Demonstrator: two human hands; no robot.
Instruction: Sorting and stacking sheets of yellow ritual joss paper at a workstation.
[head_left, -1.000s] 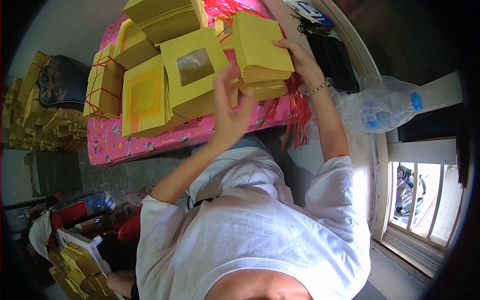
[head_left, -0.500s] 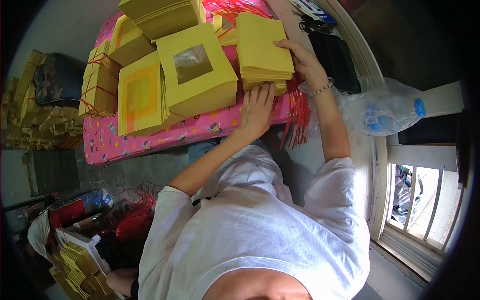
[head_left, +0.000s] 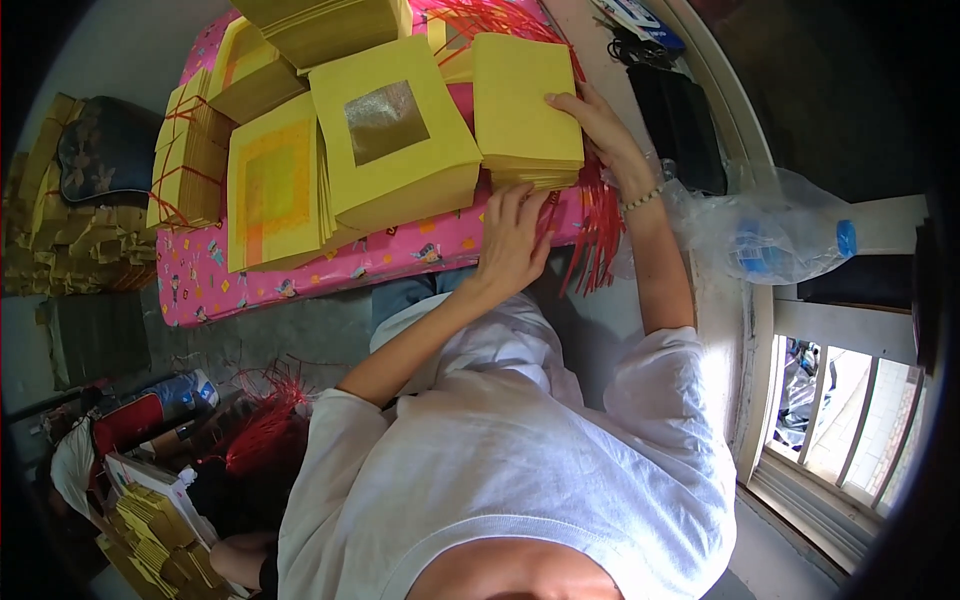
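A stack of folded yellow paper (head_left: 526, 95) lies at the right end of a pink patterned table (head_left: 350, 268). My right hand (head_left: 606, 130) grips its right side, thumb on top and the other fingers over the far edge. At the stack's near edge is my left hand (head_left: 512, 240), fingertips against the lower sheets and thumb held apart. Just left of it stands a thick yellow paper pile (head_left: 400, 190) with a silver square on top. Red strips (head_left: 598, 225) hang over the table's edge below my right wrist.
Beyond and to the left are a yellow pile with an orange square (head_left: 275, 185), bundles tied with red strips (head_left: 190, 150) and a tall stack (head_left: 335, 45). On the right lie a black pouch (head_left: 675, 125) and a clear plastic bag (head_left: 800, 235) near a barred window (head_left: 850, 410).
The yellow stack's edges have become more even. My left hand has drawn slightly back towards me and its thumb has spread. My right hand has shifted slightly down along the stack.
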